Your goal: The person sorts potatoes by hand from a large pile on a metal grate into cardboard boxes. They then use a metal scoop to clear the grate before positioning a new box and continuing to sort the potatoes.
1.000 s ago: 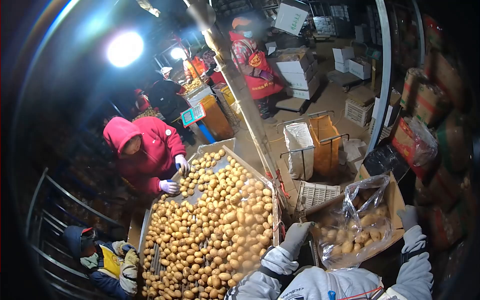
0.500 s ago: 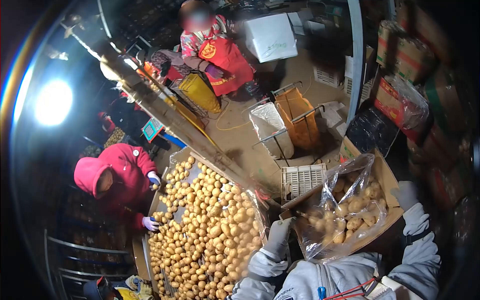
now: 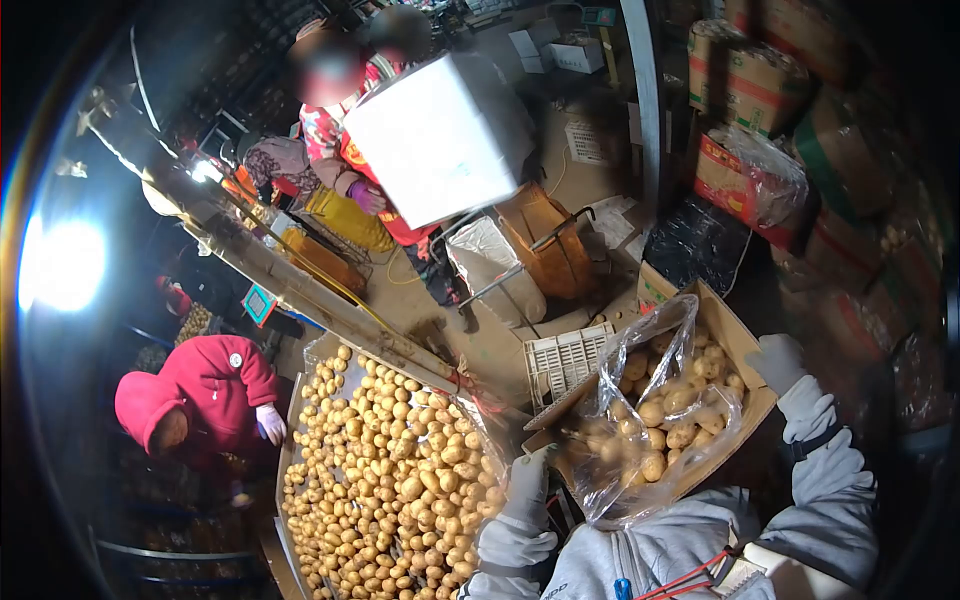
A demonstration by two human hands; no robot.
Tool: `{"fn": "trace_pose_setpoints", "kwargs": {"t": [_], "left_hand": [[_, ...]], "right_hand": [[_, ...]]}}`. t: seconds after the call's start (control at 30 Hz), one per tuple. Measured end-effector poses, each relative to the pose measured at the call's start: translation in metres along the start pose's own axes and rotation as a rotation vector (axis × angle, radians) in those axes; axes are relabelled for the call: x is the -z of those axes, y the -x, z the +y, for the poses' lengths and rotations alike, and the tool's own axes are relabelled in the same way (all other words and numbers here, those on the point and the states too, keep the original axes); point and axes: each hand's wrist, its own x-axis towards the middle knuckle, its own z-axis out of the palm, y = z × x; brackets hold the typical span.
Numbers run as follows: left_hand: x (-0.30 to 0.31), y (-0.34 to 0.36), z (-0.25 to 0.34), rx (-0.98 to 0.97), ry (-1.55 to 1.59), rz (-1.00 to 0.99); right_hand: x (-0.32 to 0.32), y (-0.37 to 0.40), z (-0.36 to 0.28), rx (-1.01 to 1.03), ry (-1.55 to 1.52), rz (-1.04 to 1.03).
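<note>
A cardboard box (image 3: 745,350) lined with a clear plastic bag (image 3: 610,385) sits tilted in front of my chest. Potatoes (image 3: 682,435) fill much of it, partly under the bag's folds. My left hand (image 3: 530,487), in a pale glove, grips the box's left edge. On the opposite side my right hand (image 3: 778,363), also gloved, is closed on the right wall; its fingertips are partly hidden. To the left of the box, a sorting table (image 3: 290,440) bears many loose potatoes (image 3: 400,470).
A co-worker in a red hooded top (image 3: 205,395) stands beyond the table. Farther back, a person in a red apron is partly behind a large white box (image 3: 430,145). A white plastic crate (image 3: 562,365), an orange bin (image 3: 545,240), a metal post (image 3: 645,100) and stacked cartons (image 3: 745,75) stand around.
My view has shifted, with both hands still on the box. The white box at the back now covers much of the red-aproned person. The red-hooded co-worker's lower hand has drawn back from the potatoes.
</note>
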Motion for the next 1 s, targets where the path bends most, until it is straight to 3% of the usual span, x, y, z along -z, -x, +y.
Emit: {"fn": "trace_pose_setpoints", "kwargs": {"t": [0.27,0.43,0.47,0.53,0.7,1.0], "left_hand": [[-0.002,0.005,-0.003,0.033,0.051,0.039],[-0.009,0.013,0.016,-0.009,0.043,0.003],[-0.013,0.007,0.014,-0.124,0.066,0.004],[-0.01,0.001,0.014,-0.096,0.029,-0.016],[-0.02,0.007,0.065,-0.034,0.0,0.013],[-0.003,0.024,0.152,-0.28,-0.11,-0.034]], "right_hand": [[-0.009,0.0,0.009,0.052,-0.024,0.047],[-0.022,-0.001,0.02,-0.047,-0.286,0.011],[-0.021,0.002,0.021,-0.09,-0.369,-0.016],[-0.017,0.004,0.019,-0.074,-0.357,-0.002],[-0.007,0.012,0.02,-0.04,-0.354,0.006],[0.052,0.008,-0.021,-0.058,-0.526,0.018]]}}
